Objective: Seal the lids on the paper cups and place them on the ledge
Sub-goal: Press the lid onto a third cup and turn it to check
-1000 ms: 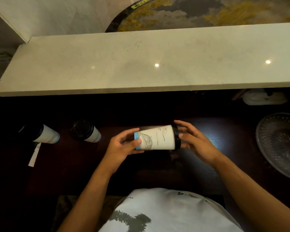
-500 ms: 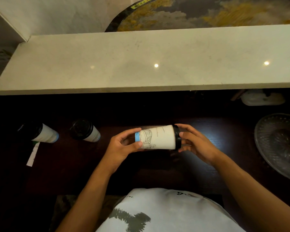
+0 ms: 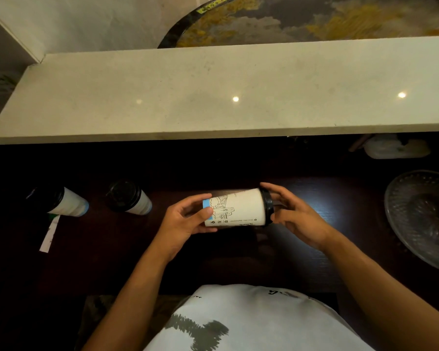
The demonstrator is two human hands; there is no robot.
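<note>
At the centre of the frame the left hand (image 3: 185, 221) grips the base end of a paper cup (image 3: 238, 210), thumb curled across the near side over the blue band, fingers wrapped behind it. The cup lies on its side in the air above the dark tabletop (image 3: 238, 262), base toward the left of the frame, mouth toward the right, printed line drawing facing up. A black lid (image 3: 267, 206) sits on the mouth end. The right hand (image 3: 297, 219) cups that lid, fingers curled round its far edge and thumb at its near edge, pressing toward the cup.

Out to the left of the frame, well apart from the hands, two more lidded cups stand on the tabletop: one (image 3: 129, 198) nearer the middle and another (image 3: 61, 201) further left, both topped with black lids. A white paper slip (image 3: 50, 233) lies just below the leftmost cup.

At the right edge a clear glass dish (image 3: 421, 216) rests on the tabletop. Above it, in shadow, lies a pale plastic container (image 3: 395, 148).

Across the upper half of the frame runs the pale stone ledge (image 3: 213, 97), bare, with small light reflections on it.
</note>
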